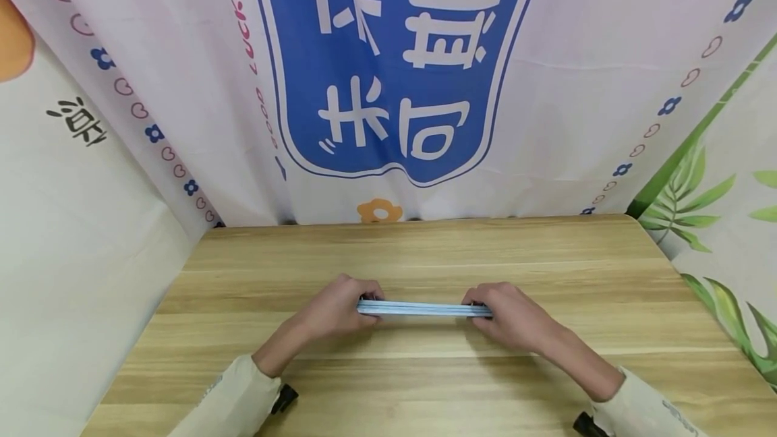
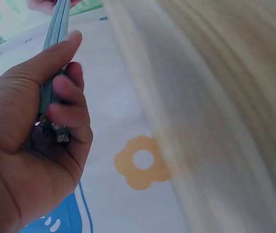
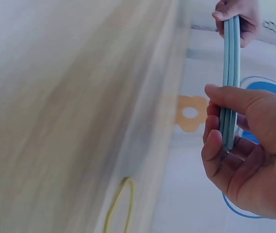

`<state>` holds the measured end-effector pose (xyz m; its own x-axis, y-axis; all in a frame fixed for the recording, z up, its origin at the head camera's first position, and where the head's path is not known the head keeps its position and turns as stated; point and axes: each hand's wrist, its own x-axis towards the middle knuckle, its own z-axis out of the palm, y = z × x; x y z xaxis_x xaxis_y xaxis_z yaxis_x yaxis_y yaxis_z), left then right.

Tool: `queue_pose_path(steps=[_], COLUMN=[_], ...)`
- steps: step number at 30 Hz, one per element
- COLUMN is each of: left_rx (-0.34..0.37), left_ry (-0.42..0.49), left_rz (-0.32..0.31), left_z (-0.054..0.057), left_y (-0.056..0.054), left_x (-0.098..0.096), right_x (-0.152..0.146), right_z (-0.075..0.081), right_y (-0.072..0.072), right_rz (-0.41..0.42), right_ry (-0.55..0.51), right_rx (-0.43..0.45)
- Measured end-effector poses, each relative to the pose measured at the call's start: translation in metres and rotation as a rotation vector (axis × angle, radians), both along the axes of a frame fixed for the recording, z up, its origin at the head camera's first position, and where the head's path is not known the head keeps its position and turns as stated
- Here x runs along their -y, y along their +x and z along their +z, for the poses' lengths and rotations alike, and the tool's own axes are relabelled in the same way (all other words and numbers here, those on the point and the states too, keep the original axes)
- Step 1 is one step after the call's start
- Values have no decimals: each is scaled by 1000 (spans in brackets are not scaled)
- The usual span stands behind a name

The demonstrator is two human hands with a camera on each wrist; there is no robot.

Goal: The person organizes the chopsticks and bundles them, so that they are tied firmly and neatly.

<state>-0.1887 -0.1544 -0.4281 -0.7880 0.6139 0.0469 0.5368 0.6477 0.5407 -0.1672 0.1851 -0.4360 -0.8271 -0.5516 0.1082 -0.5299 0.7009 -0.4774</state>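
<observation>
Head view shows a slim pale-blue bundle (image 1: pixel 421 308) over the wood-grain table (image 1: pixel 419 255), ends gripped by left hand (image 1: pixel 340 305) and right hand (image 1: pixel 512 314); left wrist, greenish layers (image 2: pixel 56 31), fingers (image 2: pixel 74 119) curled round; right wrist, parallel straight strips (image 3: pixel 231 58), likewise held.

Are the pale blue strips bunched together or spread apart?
Bunched together: the right wrist view shows the pale blue strips lying closely side by side, and the head view agrees.
</observation>
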Motion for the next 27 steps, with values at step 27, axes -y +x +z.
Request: queue_pose_path(steps=[27], left_rx=[-95], left_ry=[73], left_rz=[-4], left_z=[17], left_y=[-3], left_x=[-4], right_x=[-8], right_z=[13], right_y=[1], right_rz=[-58], right_ry=[-211], right_rx=[71])
